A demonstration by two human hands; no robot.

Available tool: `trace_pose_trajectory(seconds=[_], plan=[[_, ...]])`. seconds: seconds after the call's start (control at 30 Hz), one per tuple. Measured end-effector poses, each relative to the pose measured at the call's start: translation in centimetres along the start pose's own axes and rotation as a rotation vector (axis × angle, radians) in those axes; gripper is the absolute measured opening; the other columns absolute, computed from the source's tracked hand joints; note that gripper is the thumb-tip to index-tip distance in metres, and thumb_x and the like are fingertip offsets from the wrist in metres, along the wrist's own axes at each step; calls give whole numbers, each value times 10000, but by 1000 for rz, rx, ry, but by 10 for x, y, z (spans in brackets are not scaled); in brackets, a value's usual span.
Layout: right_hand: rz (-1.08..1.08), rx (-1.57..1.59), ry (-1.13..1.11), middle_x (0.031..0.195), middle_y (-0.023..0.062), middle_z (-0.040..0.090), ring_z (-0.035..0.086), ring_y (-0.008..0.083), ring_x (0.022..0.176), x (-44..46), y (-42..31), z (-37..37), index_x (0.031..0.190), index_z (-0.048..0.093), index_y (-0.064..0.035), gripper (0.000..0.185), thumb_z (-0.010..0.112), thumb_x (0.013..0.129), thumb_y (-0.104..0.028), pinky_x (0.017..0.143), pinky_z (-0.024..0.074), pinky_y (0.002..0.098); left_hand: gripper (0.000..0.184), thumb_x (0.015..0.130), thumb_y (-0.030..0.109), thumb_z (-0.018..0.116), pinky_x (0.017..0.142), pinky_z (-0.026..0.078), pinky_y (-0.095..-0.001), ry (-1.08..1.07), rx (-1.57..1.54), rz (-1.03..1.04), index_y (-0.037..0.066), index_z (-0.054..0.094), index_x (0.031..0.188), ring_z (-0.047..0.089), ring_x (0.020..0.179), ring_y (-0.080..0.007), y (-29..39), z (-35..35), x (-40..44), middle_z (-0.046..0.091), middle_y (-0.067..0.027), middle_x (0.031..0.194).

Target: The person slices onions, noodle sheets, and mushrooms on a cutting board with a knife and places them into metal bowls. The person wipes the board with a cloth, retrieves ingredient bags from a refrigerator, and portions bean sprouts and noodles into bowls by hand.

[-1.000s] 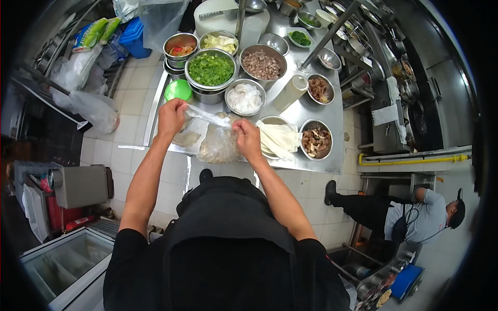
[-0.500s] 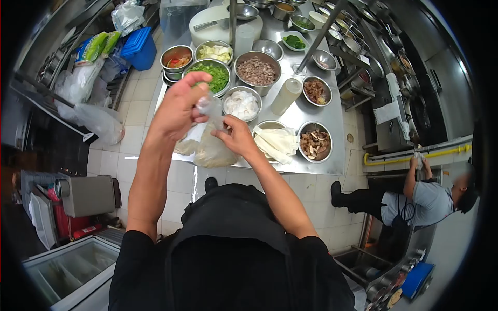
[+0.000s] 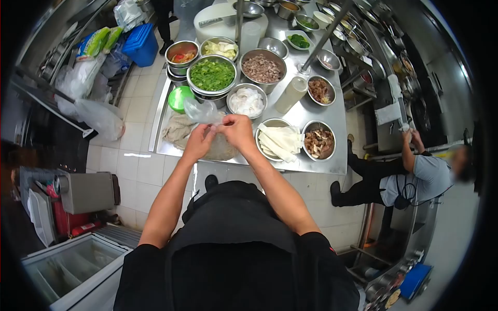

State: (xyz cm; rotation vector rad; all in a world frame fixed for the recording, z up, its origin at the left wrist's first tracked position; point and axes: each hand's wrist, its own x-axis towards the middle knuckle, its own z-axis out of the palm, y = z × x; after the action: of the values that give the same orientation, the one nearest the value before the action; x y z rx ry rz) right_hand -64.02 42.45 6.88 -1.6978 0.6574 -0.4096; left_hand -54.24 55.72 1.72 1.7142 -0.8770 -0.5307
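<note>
My left hand [image 3: 198, 141] and my right hand [image 3: 237, 133] meet at the neck of a clear plastic bag [image 3: 220, 150], their fingers pinched on it. The bag's loose top [image 3: 201, 110] sticks up beyond my fingers. Its pale, full lower part rests at the table's front edge, partly behind my hands. Left of it lies a crumpled beige cloth [image 3: 178, 129], and beyond that a bright green round item [image 3: 179, 98]. Close by are a bowl of white pieces [image 3: 246, 102], a bowl of chopped greens [image 3: 211, 75] and a bowl with pale flat strips [image 3: 277, 141].
On the steel table [image 3: 316, 165] stand a bowl of browned pieces [image 3: 318, 142], a bowl of chopped meat [image 3: 262, 69] and a squeeze bottle [image 3: 292, 95]. A knife [image 3: 210, 22] lies on the round white board [image 3: 258, 23]. A co-worker [image 3: 415, 179] stands at right.
My left hand has come down from above the bag to its neck, beside my right hand. The green item now shows. Another person's dark-clothed leg has appeared at the top left.
</note>
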Motion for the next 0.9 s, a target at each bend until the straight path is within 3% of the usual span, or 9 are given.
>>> trace_pose_trajectory(seconds=[0.07, 0.17, 0.2, 0.3, 0.47, 0.53, 0.7, 0.83, 0.9], plan=[[-94, -193, 85, 605, 29, 616, 525, 99, 540, -2, -9, -1, 707, 664, 9, 159, 757, 681, -117, 511, 422, 273, 230, 843, 191, 628, 789, 434, -341, 93, 175, 60, 40, 606, 1014, 585, 899, -229, -3, 5, 2, 625, -90, 928], [-120, -305, 127, 596, 35, 606, 532, 123, 524, -6, 2, 11, 678, 657, 14, 167, 706, 713, -142, 504, 416, 264, 157, 794, 101, 623, 826, 377, -369, 247, 445, 435, 64, 609, 947, 561, 916, -270, -10, 6, 3, 622, -93, 890], [76, -58, 32, 615, 35, 599, 529, 142, 522, -8, -11, 4, 681, 644, 10, 167, 620, 771, -129, 491, 406, 268, 136, 778, 59, 606, 844, 339, -389, 360, 379, 216, 85, 604, 912, 556, 901, -273, -25, 13, 8, 627, -78, 893], [312, 486, -223, 643, 24, 588, 508, 131, 528, -13, -32, -14, 692, 618, -11, 152, 576, 807, -101, 483, 388, 264, 136, 785, 45, 591, 834, 350, -391, 370, 369, 188, 74, 602, 917, 559, 898, -277, -19, 7, 10, 624, -83, 897], [140, 361, -448, 727, 18, 581, 507, 92, 613, -13, -84, -46, 822, 591, -31, 227, 600, 922, -235, 554, 400, 237, 202, 732, 53, 627, 811, 405, -378, 205, 172, 281, 50, 597, 931, 568, 839, -276, 44, 0, 12, 606, -89, 870], [23, 292, -402, 734, 13, 583, 513, 89, 645, -8, -89, -52, 836, 594, -24, 211, 601, 923, -216, 594, 411, 236, 236, 727, 63, 648, 772, 434, -354, 64, 188, 270, 42, 600, 957, 579, 819, -233, 72, -7, 14, 612, -83, 880], [-185, 342, -85, 773, 9, 583, 519, 78, 710, -10, -59, -70, 874, 597, -13, 168, 612, 913, -175, 652, 433, 227, 276, 849, 154, 672, 729, 493, -312, 106, -254, -237, 31, 603, 1085, 611, 867, -135, 46, -42, 17, 648, -103, 1001], [-106, 187, 282, 880, 36, 594, 537, 102, 773, -23, -21, -78, 937, 573, -13, 176, 669, 840, -123, 719, 438, 248, 282, 912, 219, 616, 780, 528, -387, 251, -810, -204, 30, 561, 1114, 640, 909, -219, 80, -60, -6, 646, -126, 1025], [-443, -40, 532, 994, 90, 586, 568, 170, 889, -29, -41, -66, 981, 533, -3, 201, 642, 814, -32, 800, 451, 292, 281, 936, 246, 579, 817, 533, -443, 232, -869, -288, 36, 547, 1120, 638, 941, -253, 100, -61, -11, 638, -139, 1041]])
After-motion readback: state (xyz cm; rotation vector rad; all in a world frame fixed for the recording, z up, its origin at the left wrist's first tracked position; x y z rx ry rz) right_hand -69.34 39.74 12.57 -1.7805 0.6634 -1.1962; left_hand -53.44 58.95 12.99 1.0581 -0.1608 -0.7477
